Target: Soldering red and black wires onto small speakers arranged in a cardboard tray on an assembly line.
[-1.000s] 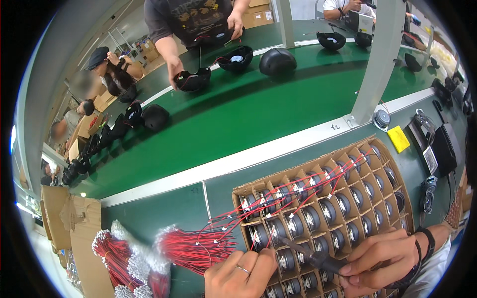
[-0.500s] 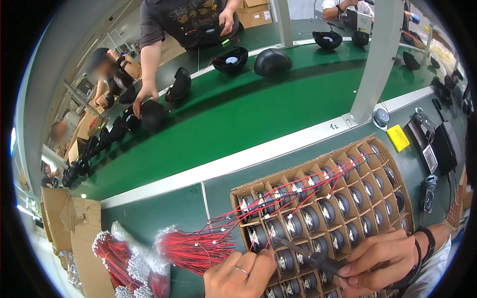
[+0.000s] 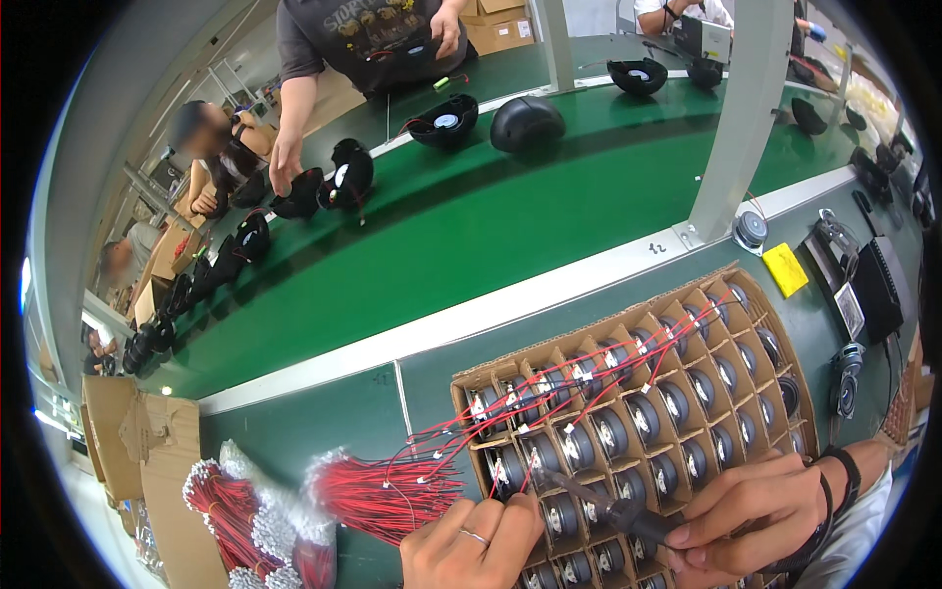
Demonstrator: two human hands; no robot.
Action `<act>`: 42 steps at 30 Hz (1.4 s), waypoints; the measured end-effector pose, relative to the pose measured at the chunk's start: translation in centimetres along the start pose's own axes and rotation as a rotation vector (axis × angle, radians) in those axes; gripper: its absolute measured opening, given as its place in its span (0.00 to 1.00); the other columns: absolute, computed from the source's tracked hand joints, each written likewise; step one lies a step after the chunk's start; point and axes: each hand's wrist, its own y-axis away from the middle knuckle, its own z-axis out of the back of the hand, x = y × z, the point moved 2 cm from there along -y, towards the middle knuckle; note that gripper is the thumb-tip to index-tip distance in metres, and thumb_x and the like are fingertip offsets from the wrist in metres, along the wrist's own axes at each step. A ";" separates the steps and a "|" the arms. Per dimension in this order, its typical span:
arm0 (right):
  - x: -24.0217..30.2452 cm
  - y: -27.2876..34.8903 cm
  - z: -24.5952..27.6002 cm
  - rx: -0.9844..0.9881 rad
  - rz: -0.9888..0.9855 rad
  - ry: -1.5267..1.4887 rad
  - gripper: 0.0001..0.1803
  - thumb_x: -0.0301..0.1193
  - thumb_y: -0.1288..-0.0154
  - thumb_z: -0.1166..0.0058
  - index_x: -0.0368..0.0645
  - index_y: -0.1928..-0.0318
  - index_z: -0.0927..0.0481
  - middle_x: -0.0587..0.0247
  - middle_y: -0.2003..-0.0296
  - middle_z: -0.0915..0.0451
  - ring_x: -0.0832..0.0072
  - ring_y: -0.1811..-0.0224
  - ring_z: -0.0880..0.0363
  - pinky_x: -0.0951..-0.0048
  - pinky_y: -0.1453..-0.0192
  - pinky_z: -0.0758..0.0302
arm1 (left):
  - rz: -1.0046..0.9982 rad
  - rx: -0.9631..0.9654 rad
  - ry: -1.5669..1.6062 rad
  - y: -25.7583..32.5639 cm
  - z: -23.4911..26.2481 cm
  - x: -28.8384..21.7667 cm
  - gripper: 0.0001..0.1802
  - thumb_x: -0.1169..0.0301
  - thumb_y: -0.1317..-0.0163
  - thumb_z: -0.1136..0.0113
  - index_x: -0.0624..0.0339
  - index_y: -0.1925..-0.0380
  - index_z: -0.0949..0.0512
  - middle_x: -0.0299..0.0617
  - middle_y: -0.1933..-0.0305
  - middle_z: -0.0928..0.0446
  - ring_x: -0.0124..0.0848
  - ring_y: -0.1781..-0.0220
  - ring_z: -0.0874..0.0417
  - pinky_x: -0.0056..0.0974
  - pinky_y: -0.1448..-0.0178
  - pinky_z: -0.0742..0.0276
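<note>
The left hand [image 3: 471, 545] pinches a red wire [image 3: 531, 473] by a speaker [image 3: 548, 453] in the divided carton [image 3: 589, 335]; the right hand [image 3: 754, 510] grips the soldering iron [image 3: 622, 513]. Keep wire and tip steady.

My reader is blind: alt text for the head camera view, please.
A person's right hand holds a dark tool over a divided carton of speakers, the left hand at a red wire. Wire bundles lie left; beyond, black shells sit on a green belt.
</note>
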 end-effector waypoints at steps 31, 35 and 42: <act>0.0 -0.3 -0.3 -0.146 0.037 -0.025 0.16 0.13 0.50 0.26 0.37 0.77 0.24 0.54 0.65 0.17 0.68 0.71 0.14 0.75 0.71 0.16 | 0.015 -0.023 -0.037 0.1 0.4 0.1 0.10 0.77 0.43 0.26 0.56 0.62 0.16 0.35 0.73 0.24 0.31 0.75 0.21 0.35 0.72 0.25; 0.1 -0.3 -0.3 -0.131 0.034 -0.027 0.16 0.13 0.49 0.26 0.37 0.77 0.24 0.54 0.65 0.18 0.68 0.70 0.14 0.75 0.70 0.16 | 0.007 -0.026 -0.045 0.3 0.3 0.0 0.11 0.77 0.43 0.26 0.56 0.61 0.16 0.35 0.73 0.24 0.31 0.74 0.20 0.35 0.71 0.24; 0.2 -0.3 -0.3 -0.107 0.020 -0.024 0.15 0.14 0.49 0.26 0.36 0.76 0.24 0.53 0.65 0.17 0.68 0.70 0.14 0.75 0.70 0.16 | 0.017 -0.015 -0.027 0.4 0.1 0.0 0.12 0.77 0.43 0.27 0.55 0.59 0.16 0.35 0.72 0.24 0.32 0.72 0.19 0.36 0.71 0.23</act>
